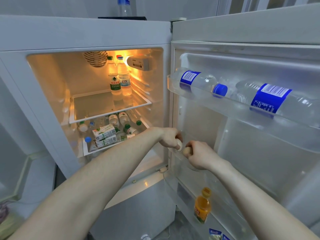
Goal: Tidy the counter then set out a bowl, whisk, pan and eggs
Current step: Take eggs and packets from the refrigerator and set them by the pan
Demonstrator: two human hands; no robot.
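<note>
Eggs step: fetching from the open fridge (97, 40)
Door shelf (174, 154): both hands meet at its rim
Left hand (170, 138): curled round a pale egg (180, 145)
Right hand (201, 156): grasping a tan egg (187, 150)
Next, likely: gentle carry to the worktop, unseen here

We saw pale beige eggs (186, 150), blue-labelled clear bottles (270, 99), an orange juice bottle (202, 207), and green-and-white milk cartons (104, 133).
</note>
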